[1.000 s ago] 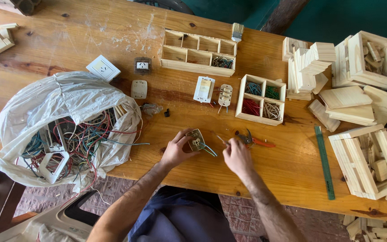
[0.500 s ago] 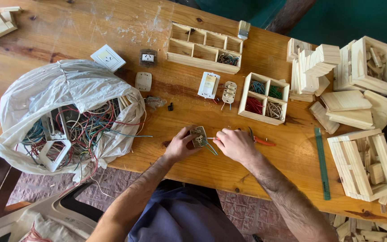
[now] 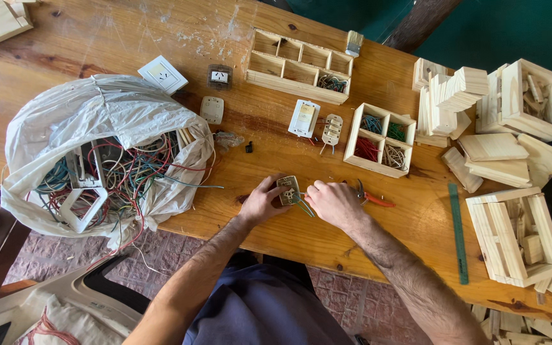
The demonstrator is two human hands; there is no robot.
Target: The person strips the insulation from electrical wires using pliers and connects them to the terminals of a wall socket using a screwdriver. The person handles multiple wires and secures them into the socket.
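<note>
My left hand (image 3: 262, 202) holds a small beige electrical socket module (image 3: 287, 189) just above the wooden table (image 3: 129, 38). Short green and blue wires (image 3: 304, 204) stick out of the module. My right hand (image 3: 333, 203) has its fingers pinched on the module's right side where the wires come out. Red-handled pliers (image 3: 370, 197) lie on the table just right of my right hand.
A white plastic bag (image 3: 97, 121) full of tangled coloured wires and switch frames sits at the left. A four-part wooden box (image 3: 379, 139) holds sorted wires. A long divided wooden tray (image 3: 299, 65), loose switch parts (image 3: 305, 117), wooden crates (image 3: 513, 236) and a green ruler (image 3: 459, 231) lie around.
My right hand moved left from beside the pliers to the socket module, closing on its wired side. The left hand kept holding the module.
</note>
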